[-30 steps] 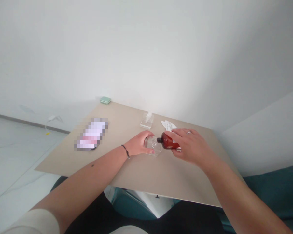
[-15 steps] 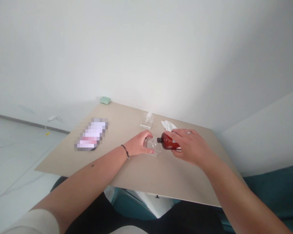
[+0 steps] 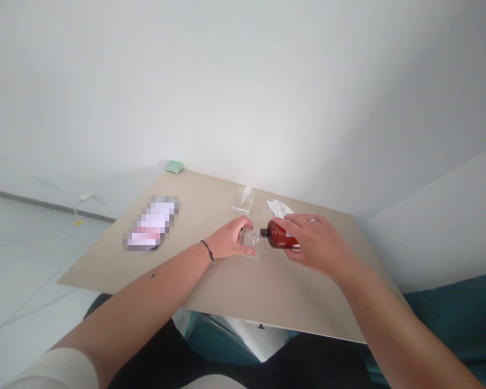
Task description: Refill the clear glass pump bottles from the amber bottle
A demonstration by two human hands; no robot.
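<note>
- right hand (image 3: pixel 318 240) grasps red-brown bottle (image 3: pixel 276 235) by body, tipped, neck at clear container (image 3: pixel 259 249); likely smooth, slippery if wet;
- left hand (image 3: pixel 229 239) grips container's side above table (image 3: pixel 291 297); probably stiff; best held by walls

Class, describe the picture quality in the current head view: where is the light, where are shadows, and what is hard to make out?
Head view: soft light, brightest mid-wall, with a broad diagonal shadow at right; pixelation hides the phone; slight overall haze; the clear container's edges blend into the table.
</note>
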